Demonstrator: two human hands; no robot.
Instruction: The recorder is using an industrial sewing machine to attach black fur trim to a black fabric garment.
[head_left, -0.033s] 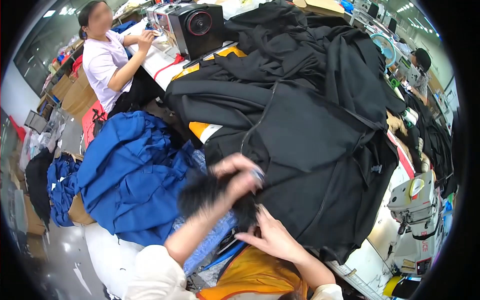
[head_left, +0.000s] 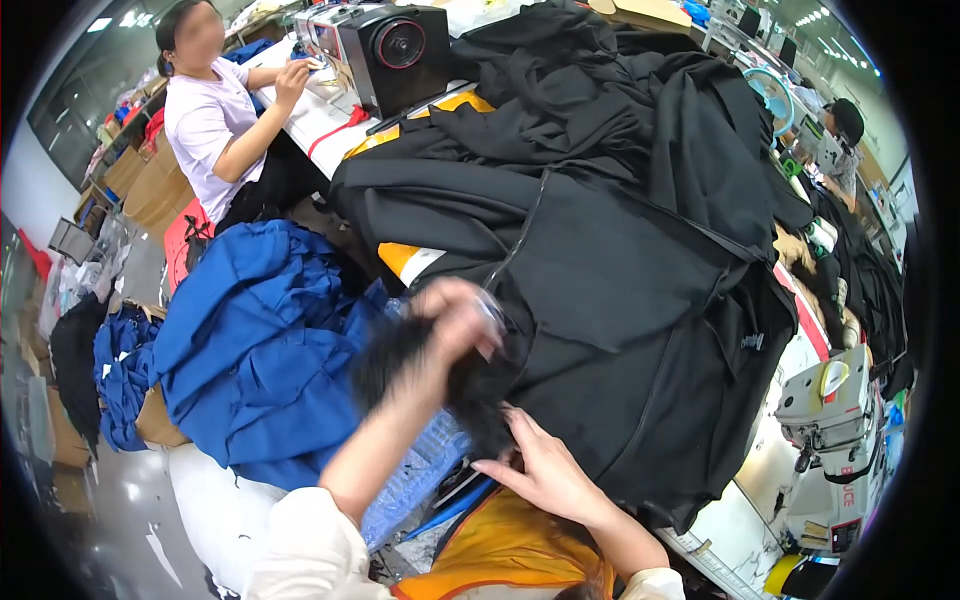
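Observation:
A large black garment (head_left: 640, 290) lies spread over the table, with long seams and a small pale mark near its right side. At its near left edge, my right hand (head_left: 545, 470) rests with the fingers stretched on the black cloth and the thumb apart. My left hand (head_left: 450, 325) is raised over the same edge, smeared by motion. Its fingers curl around a small shiny thing (head_left: 492, 318) whose kind I cannot make out. Dark, fuzzy-looking black material (head_left: 385, 365) shows behind my left wrist, too blurred to name.
A heap of blue cloth (head_left: 260, 340) stands on the left. Orange cloth (head_left: 510, 545) lies in front of me. A sewing machine (head_left: 828, 405) stands at the right, a black machine housing (head_left: 400, 60) at the back. A person (head_left: 210, 130) sits far left; another (head_left: 840, 145) works far right.
My left hand has moved up and slightly left, away from my right hand. The garment's edge beside it has shifted a little. My right hand has hardly moved.

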